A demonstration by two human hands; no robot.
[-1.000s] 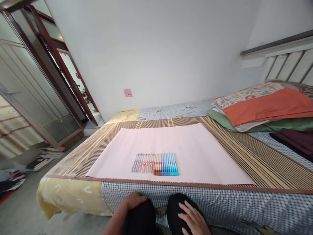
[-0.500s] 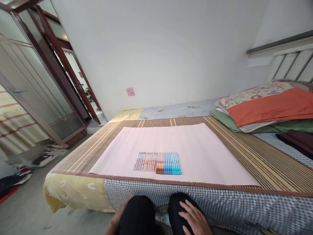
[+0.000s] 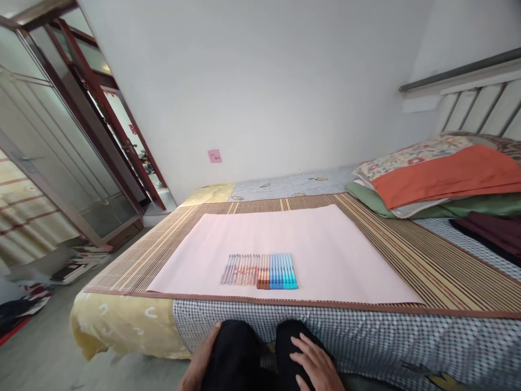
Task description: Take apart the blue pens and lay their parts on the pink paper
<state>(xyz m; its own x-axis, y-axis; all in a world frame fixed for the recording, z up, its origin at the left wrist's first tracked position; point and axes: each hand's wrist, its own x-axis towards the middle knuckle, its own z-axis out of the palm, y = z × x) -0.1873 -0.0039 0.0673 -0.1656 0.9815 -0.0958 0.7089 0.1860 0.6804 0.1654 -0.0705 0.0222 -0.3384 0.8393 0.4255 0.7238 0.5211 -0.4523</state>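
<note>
White walls (image 3: 264, 81) close off the far side of a bedroom, with a small pink note (image 3: 214, 156) stuck low on the back one, its writing too small to read. From the head camera, the only view, a bed (image 3: 366, 336) with a checked sheet fills the middle, covered by a striped woven mat (image 3: 427, 260), and on the mat lies a large pale pink sheet (image 3: 325, 244). Near the sheet's front edge sits a row of pens (image 3: 259, 270) laid side by side, clear and reddish ones to the left, brown in the middle, blue to the right; single pens are hard to tell apart. At the bottom edge the person's two knees in black trousers (image 3: 236, 353) press close to the bed's side. The left hand (image 3: 205, 355) rests against the outer side of the left knee, fingers loosely bent and empty, partly hidden behind the leg and cut off below. The right hand (image 3: 315, 364) lies flat on the right knee, fingers spread and relaxed, holding nothing. Both hands are well apart from the pens. Folded bedding (image 3: 439, 174) is stacked to the right, cut off by the frame, below a metal headboard (image 3: 468, 103). Glass doors (image 3: 61, 152) stand to the left, with blurred books (image 3: 77, 260) on the floor.
</note>
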